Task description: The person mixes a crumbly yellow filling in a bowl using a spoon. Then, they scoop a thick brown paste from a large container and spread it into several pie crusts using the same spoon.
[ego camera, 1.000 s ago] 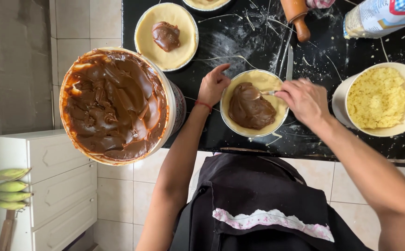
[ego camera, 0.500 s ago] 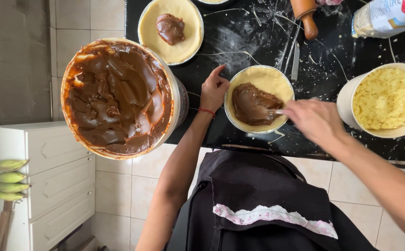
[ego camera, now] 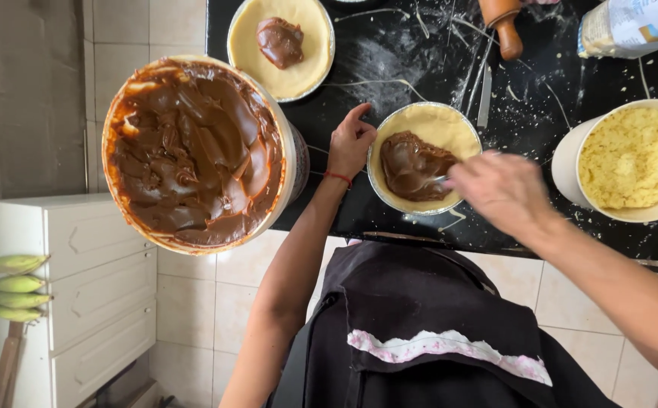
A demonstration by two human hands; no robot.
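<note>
Black cloth of the apron (ego camera: 427,332) fills my near view at six o'clock. Just past it, my right hand (ego camera: 504,190) at three o'clock is blurred, fingers pinched on a utensil (ego camera: 436,180) whose tip sits in the brown filling (ego camera: 413,165) of the dough-lined tin (ego camera: 424,157) at centre. My left hand (ego camera: 351,142) touches the tin's rim at nine o'clock, fingers curled. Nine o'clock holds the big tub (ego camera: 197,151) of brown cream, three o'clock a bowl (ego camera: 631,160) of yellow crumbs. At twelve o'clock on the black counter (ego camera: 389,60) lies another filled tin (ego camera: 282,47).
</note>
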